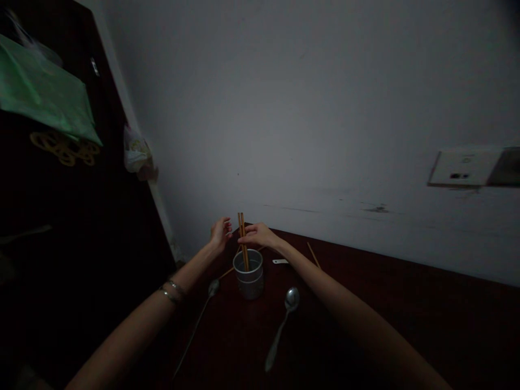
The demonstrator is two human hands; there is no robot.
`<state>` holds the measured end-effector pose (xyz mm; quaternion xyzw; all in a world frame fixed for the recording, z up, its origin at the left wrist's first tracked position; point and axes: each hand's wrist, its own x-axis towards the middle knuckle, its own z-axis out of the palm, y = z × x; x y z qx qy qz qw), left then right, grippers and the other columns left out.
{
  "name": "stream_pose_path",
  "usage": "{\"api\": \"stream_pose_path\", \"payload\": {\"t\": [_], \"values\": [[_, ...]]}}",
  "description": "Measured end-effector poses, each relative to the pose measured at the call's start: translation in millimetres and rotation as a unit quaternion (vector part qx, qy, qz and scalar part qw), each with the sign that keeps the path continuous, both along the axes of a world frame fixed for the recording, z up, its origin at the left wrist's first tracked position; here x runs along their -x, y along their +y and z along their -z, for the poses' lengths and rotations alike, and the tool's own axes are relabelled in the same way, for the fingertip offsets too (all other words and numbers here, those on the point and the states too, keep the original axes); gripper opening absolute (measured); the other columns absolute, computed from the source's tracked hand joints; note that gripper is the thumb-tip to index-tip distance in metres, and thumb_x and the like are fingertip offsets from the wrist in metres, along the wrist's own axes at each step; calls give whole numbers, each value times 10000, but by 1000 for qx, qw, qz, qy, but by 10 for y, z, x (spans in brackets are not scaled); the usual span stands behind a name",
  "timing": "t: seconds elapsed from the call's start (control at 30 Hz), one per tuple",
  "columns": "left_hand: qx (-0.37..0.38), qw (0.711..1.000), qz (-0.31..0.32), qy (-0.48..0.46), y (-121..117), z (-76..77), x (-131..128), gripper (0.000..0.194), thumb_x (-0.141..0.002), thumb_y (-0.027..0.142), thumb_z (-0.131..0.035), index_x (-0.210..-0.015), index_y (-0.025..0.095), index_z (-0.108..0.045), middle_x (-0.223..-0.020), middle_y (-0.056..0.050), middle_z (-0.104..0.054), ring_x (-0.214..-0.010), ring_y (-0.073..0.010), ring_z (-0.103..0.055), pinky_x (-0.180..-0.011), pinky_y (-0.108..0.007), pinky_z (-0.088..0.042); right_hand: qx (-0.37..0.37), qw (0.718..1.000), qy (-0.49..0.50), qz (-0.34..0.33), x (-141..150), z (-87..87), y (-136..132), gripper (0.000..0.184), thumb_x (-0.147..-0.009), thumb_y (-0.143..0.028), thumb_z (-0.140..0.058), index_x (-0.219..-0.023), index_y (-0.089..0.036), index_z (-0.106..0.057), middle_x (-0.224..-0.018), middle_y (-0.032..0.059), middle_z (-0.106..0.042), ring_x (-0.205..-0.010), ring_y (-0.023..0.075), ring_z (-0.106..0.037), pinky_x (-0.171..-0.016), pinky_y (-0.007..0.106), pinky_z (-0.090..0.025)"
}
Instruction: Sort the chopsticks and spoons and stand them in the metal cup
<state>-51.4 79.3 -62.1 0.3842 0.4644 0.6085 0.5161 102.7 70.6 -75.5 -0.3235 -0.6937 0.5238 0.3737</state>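
My right hand (260, 235) grips a pair of wooden chopsticks (245, 253) near their upper ends. Their lower ends stand inside a grey metal cup (250, 281) on the dark table. To the left of the chopsticks, my left hand (221, 232) is raised with its fingers apart and nothing in them. A long-handled spoon (213, 288) lies left of the cup, and a second metal spoon (291, 299) lies to its right. Another chopstick (226, 273) rests beside and partly behind the cup.
A single chopstick (313, 255) and a white-handled utensil (280, 261), partly hidden by my right arm, lie on the dark red table (365, 281). The table meets a pale wall (304, 135) with a socket plate (463, 168). Left is a dark door (109, 189) with a green cloth (49, 92).
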Motion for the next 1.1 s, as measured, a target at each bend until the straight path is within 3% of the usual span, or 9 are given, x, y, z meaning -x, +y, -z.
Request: {"api": "stream_pose_path", "payload": {"t": [0.17, 0.27, 0.47, 0.6, 0.7, 0.83, 0.97, 1.1], "values": [[-62, 978, 166, 112, -309, 79, 51, 253, -695, 357, -617, -789, 126, -577, -599, 1, -535, -495, -84, -501, -390, -178, -333, -36, 999, 6, 29, -1, -14, -28, 183, -565, -269, -713, -669, -125, -673, -631, -5, -662, -653, 134, -602, -674, 250, -449], [-55, 971, 177, 151, -440, 72, 115, 311, -652, 334, -678, -864, 130, -577, -639, -4, -571, -516, -83, -526, -406, -176, -361, -41, 997, -20, 55, -3, -68, -60, 136, -586, -243, -692, -639, -119, -673, -569, -11, -642, -598, 129, -584, -631, 250, -446], [-31, 960, 214, 180, -619, -175, 201, 406, -647, 301, -704, -985, 140, -547, -888, -93, -650, -730, -145, -621, -600, -257, -483, -36, 995, 22, 86, -22, -309, -148, 81, -626, -171, -643, -683, -123, -677, -640, 10, -667, -633, 119, -596, -661, 249, -463], [-42, 953, 249, 167, -755, -380, 173, 371, -635, 247, -716, -953, 135, -559, -881, -104, -669, -770, -164, -634, -705, -308, -489, -67, 990, 38, 119, -67, -607, -274, 80, -618, -165, -650, -671, -109, -670, -627, 23, -657, -597, 111, -583, -639, 254, -474], [-67, 950, 238, 189, -859, -505, 108, 254, -642, 228, -702, -844, 110, -603, -796, -95, -678, -725, -158, -634, -715, -311, -487, -65, 989, 74, 114, -100, -835, -420, 90, -624, -160, -645, -689, -100, -665, -627, 33, -656, -590, 110, -588, -641, 267, -489], [-133, 941, 175, 256, -988, -663, -18, 203, -623, 220, -704, -779, 108, -638, -722, -53, -672, -661, -123, -609, -684, -273, -485, -79, 981, 121, 125, -135, -1069, -634, 108, -614, -162, -661, -699, -97, -653, -630, 34, -658, -592, 116, -601, -652, 284, -508], [-202, 917, 140, 315, -1120, -851, -157, 166, -639, 224, -677, -753, 108, -644, -707, -36, -664, -643, -111, -588, -646, -248, -481, -102, 973, 154, 137, -175, -1235, -811, 105, -621, -161, -664, -700, -96, -643, -646, 36, -664, -596, 118, -611, -670, 290, -522], [-221, 904, 137, 340, -1217, -998, -201, 162, -652, 225, -650, -763, 107, -640, -693, -36, -655, -625, -104, -583, -636, -234, -475, -95, 968, 181, 148, -303, -1337, -963, 132, -650, -149, -656, -768, -94, -634, -711, 56, -678, -627, 121, -628, -663, 269, -530]]}}
